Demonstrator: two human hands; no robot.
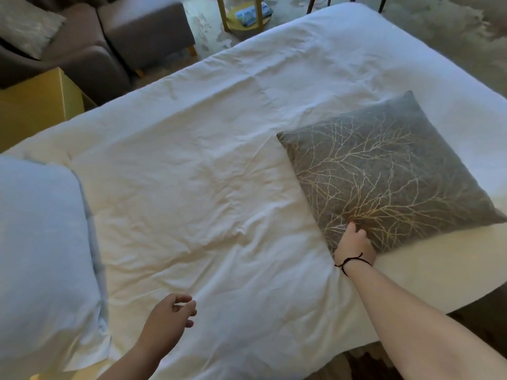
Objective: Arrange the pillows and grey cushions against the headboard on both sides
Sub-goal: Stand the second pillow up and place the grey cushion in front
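grey cushion (384, 171) lying flat on white duvet (205, 174), right side of bed, branch pattern face up. sits diamond-wise to the view: one corner toward far end of bed, one toward the near edge, so no true long axis, roughly square. pattern's trunk starts at near corner, branches fan away twd the far side.

right hand (355, 241) at that near corner, fingers curled into the fabric, pinching/gripping it w/ thumb side tucked under edge; black cord on wrist. left hand (171, 314) hovering over duvet near bed's near edge, fingers loosely curled, holding nothing.

white pillow (44, 256) at left, resting on the duvet's left side, long axis running near-to-far, well apart from cushion. headboard not in view, so can't tell which way it lies.

handling, as judged: prob light, soft, squashy fill; woven cover likely grippy, not slippery, nothing fragile. corner grip ok for dragging but will sag + swing if lifted by one corner; better taken by two adjacent corners or mid-edge w/ both hands, then stood on an edge. pillow floppier, bigger, best held at both short ends.
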